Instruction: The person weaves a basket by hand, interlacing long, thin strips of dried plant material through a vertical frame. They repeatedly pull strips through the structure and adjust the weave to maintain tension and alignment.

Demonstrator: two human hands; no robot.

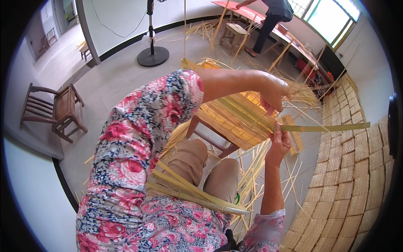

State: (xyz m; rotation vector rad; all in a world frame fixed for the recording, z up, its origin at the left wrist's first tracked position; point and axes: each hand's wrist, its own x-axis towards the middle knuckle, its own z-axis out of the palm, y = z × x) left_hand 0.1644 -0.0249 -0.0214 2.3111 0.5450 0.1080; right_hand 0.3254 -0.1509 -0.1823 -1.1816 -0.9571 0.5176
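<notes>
A woven panel of bamboo strips point(228, 122) lies in front of my knees on a wooden stool point(214, 145). My right hand point(280, 143) is at its right edge, thumb and fingers pinched on a long greenish bamboo strip point(327, 127) whose free end sticks out to the right. Across the panel reaches my left arm, and my left hand point(273, 90) hangs bent over the far right edge, just above the right hand. Its fingers are curled downward; what they hold, if anything, is hidden. More bamboo strips point(197, 195) rest across my lap.
Loose strips point(254, 180) litter the floor around the stool. Stacked woven pieces point(336, 176) line the right wall. A wooden chair point(63, 107) and a black stand base point(153, 56) are at left. Another person point(275, 17) bends over a long red table point(243, 12) at the back.
</notes>
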